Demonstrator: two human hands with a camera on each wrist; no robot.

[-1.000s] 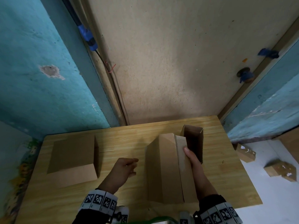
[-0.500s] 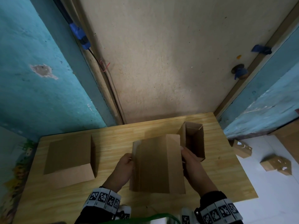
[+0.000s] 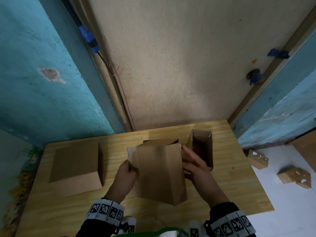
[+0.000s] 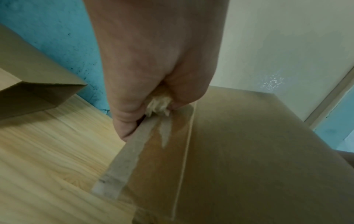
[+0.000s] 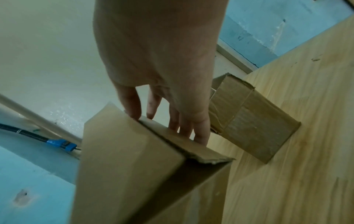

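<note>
A plain brown cardboard box is held just above the middle of the wooden table, its broad face turned up towards me. My left hand grips the taped flap along the box's left edge. In the left wrist view the left hand curls round that flap, with a crumpled scrap of tape in its grasp. My right hand lies with straight fingers against the box's right side. In the right wrist view the right fingertips rest on a loose side flap of the box.
A small open-topped carton stands just behind my right hand. A closed flat box lies on the table's left side. Two taped boxes sit on the white floor at right. Walls and a door close off the table's far edge.
My left hand came from the table to the box and took hold of its left flap. The box turned from standing on edge in my right hand to face up between both hands.
</note>
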